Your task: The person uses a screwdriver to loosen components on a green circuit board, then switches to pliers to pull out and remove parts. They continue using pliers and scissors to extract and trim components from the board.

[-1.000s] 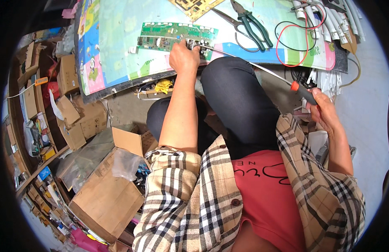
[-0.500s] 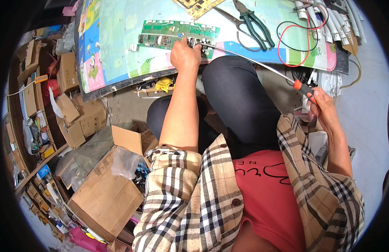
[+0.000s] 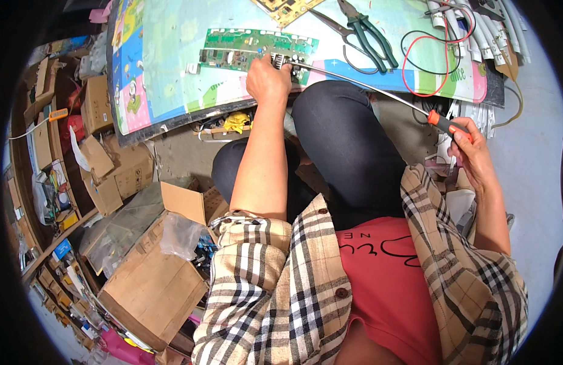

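Observation:
A long green circuit board (image 3: 245, 40) lies on the table, crowded with small components. My left hand (image 3: 269, 81) is closed on its near side, with thumb and forefinger either side of a finned, heatsink-like part (image 3: 278, 59). My right hand (image 3: 470, 149) grips the red and black handle of a long screwdriver (image 3: 378, 92), off the table's near edge to the right. The slim shaft slants up and left across the table edge. Its tip meets the board beside my left thumb; the exact contact point is too small to make out.
On the table are green-handled pliers (image 3: 372, 39), scissors (image 3: 333, 25), a yellowish circuit board (image 3: 287, 8), red and black leads (image 3: 409, 73) and white tubes (image 3: 485, 39). Cardboard boxes (image 3: 150, 277) and cluttered shelves (image 3: 56, 158) stand on the left. My knees are under the table edge.
My right hand has shifted slightly, and the screwdriver handle has turned and moved a little right and up within its fingers. My left hand stays in place at the board.

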Demonstrator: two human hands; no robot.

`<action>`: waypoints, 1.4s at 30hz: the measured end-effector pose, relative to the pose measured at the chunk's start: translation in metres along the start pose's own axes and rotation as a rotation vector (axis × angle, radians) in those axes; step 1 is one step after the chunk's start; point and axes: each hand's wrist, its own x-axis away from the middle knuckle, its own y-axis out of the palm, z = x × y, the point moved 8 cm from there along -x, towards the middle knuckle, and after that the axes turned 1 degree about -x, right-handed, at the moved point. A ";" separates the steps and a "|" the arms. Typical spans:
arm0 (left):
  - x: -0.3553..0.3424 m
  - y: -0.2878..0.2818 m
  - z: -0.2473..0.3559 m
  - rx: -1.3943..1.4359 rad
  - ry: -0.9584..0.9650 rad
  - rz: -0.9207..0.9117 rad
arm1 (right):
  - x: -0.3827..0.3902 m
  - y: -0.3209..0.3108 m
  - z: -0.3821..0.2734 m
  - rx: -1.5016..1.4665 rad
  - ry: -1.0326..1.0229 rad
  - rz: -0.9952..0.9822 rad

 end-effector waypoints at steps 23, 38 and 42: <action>-0.001 0.002 0.001 0.007 -0.012 -0.020 | 0.011 -0.003 0.019 -0.054 0.274 0.128; -0.001 0.001 -0.001 0.036 -0.008 -0.004 | 0.003 -0.010 0.025 -0.013 0.288 -0.055; -0.001 -0.001 0.003 -0.008 -0.016 -0.033 | -0.005 0.002 -0.016 0.149 -0.235 0.043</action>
